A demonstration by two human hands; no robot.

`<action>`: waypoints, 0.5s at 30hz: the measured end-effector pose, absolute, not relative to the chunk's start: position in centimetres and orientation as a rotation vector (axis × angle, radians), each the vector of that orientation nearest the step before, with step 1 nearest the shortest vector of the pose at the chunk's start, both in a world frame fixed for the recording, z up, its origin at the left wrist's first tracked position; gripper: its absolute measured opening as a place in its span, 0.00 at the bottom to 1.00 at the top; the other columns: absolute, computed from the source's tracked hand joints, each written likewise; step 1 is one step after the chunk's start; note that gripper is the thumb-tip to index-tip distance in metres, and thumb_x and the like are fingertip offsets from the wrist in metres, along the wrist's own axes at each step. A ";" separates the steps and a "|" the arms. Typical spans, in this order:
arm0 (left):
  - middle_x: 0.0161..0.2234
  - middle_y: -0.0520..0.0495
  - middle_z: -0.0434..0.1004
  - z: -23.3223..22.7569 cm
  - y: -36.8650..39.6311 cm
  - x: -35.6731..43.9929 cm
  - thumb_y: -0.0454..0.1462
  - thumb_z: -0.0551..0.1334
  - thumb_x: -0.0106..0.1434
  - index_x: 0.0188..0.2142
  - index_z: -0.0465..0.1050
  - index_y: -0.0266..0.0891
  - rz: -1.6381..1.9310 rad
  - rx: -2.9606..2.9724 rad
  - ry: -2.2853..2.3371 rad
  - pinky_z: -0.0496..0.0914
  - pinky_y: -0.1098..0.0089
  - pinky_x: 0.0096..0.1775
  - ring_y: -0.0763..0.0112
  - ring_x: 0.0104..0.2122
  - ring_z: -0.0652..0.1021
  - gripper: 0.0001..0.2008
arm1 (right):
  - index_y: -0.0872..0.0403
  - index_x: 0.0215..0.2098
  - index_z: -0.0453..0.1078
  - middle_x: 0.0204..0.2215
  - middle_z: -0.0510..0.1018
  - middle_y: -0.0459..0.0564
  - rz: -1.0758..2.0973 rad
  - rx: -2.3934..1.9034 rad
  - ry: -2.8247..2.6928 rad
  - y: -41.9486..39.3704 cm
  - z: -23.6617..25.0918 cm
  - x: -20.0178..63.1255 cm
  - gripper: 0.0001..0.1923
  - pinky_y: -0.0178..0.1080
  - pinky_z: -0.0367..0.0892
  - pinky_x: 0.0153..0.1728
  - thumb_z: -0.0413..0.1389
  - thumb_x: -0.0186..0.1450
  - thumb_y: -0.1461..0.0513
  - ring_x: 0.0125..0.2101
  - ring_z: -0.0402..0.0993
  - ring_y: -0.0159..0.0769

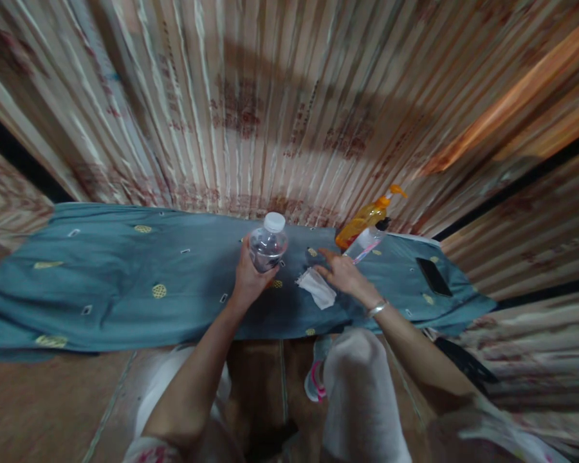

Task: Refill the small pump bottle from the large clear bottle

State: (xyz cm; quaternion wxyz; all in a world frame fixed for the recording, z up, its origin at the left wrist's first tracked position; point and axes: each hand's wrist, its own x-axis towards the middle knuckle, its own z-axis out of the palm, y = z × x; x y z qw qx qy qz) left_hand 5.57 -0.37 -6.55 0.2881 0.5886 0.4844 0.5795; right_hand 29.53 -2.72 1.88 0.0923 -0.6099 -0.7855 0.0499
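My left hand point(252, 275) is wrapped around a clear plastic bottle point(268, 244) with a white cap, which stands upright at the middle of the cloth-covered table. To its right, my right hand point(342, 271) has its fingers spread and holds nothing. Just below those fingers lies a crumpled white tissue or small packet point(317, 288); whether the fingertips touch it I cannot tell. Behind the right hand are an amber pump bottle point(361, 225) with an orange pump, tilted in view, and a clear bottle point(365, 244) with a black top and a pink mark.
A teal cloth point(120, 276) with yellow pineapple prints covers the long, narrow table. A dark phone point(433, 276) lies near its right end. Patterned pleated curtains point(270, 116) hang right behind the table. My knees point(357, 366) are close to the front edge.
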 end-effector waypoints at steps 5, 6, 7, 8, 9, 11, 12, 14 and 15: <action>0.61 0.34 0.68 -6.6 -0.4 5.8 0.37 0.76 0.44 0.66 0.51 0.41 1.552 1.504 1.354 0.68 0.51 0.59 0.48 0.60 0.73 0.53 | 0.61 0.62 0.65 0.61 0.71 0.72 0.235 -1.905 -2.308 -6.1 -5.2 30.4 0.32 0.49 0.69 0.57 0.63 0.63 0.59 0.59 0.72 0.52; 0.61 0.34 0.69 -6.5 -0.5 5.8 0.38 0.76 0.43 0.65 0.52 0.40 1.537 1.481 1.376 0.69 0.50 0.59 0.47 0.59 0.74 0.53 | 0.61 0.61 0.67 0.60 0.71 0.72 0.261 -1.900 -2.243 -6.3 -5.9 30.4 0.29 0.50 0.69 0.57 0.63 0.62 0.61 0.59 0.73 0.53; 0.59 0.33 0.70 -6.5 -0.5 5.9 0.38 0.77 0.43 0.64 0.53 0.39 1.513 1.454 1.399 0.70 0.50 0.57 0.46 0.57 0.75 0.52 | 0.60 0.58 0.69 0.59 0.73 0.70 0.290 -1.885 -2.169 -6.2 -6.4 30.4 0.26 0.50 0.69 0.56 0.61 0.62 0.64 0.58 0.74 0.52; 0.57 0.33 0.72 -6.5 -0.5 6.0 0.39 0.77 0.42 0.62 0.55 0.38 1.486 1.428 1.417 0.71 0.50 0.55 0.46 0.55 0.76 0.51 | 0.59 0.55 0.72 0.57 0.76 0.68 0.318 -1.865 -2.103 -6.0 -6.6 30.5 0.22 0.50 0.70 0.55 0.58 0.62 0.66 0.56 0.76 0.51; 0.54 0.34 0.74 -6.5 -0.6 6.1 0.40 0.77 0.42 0.60 0.57 0.38 1.459 1.409 1.427 0.72 0.50 0.53 0.46 0.52 0.78 0.49 | 0.58 0.52 0.74 0.53 0.79 0.65 0.342 -1.847 -2.049 -5.5 -6.7 30.7 0.19 0.48 0.72 0.53 0.56 0.63 0.66 0.52 0.78 0.49; 0.49 0.37 0.77 -6.6 -0.5 6.1 0.41 0.77 0.41 0.55 0.62 0.39 1.425 1.404 1.415 0.74 0.51 0.49 0.48 0.48 0.79 0.43 | 0.57 0.47 0.76 0.43 0.84 0.58 0.379 -1.829 -1.980 -4.4 -6.3 31.0 0.15 0.44 0.76 0.45 0.53 0.65 0.64 0.43 0.82 0.46; 0.47 0.39 0.78 -6.7 -0.5 6.2 0.41 0.77 0.41 0.52 0.63 0.40 1.420 1.415 1.399 0.74 0.53 0.48 0.49 0.46 0.80 0.40 | 0.57 0.46 0.77 0.38 0.85 0.55 0.390 -1.830 -1.961 -3.8 -5.9 31.1 0.15 0.42 0.76 0.40 0.52 0.66 0.62 0.38 0.83 0.45; 0.45 0.41 0.78 -6.9 -0.3 6.3 0.41 0.77 0.41 0.49 0.65 0.40 1.425 1.441 1.364 0.74 0.55 0.47 0.51 0.46 0.80 0.37 | 0.57 0.48 0.76 0.34 0.85 0.52 0.412 -1.791 -1.897 -2.9 -4.5 30.8 0.18 0.41 0.76 0.35 0.49 0.69 0.58 0.33 0.82 0.42; 0.46 0.41 0.78 -6.9 -0.2 6.3 0.40 0.77 0.41 0.49 0.66 0.41 1.433 1.454 1.347 0.73 0.55 0.48 0.51 0.47 0.79 0.36 | 0.56 0.51 0.75 0.36 0.85 0.52 0.413 -1.748 -1.856 -2.6 -3.6 30.3 0.20 0.42 0.76 0.36 0.48 0.69 0.56 0.34 0.82 0.42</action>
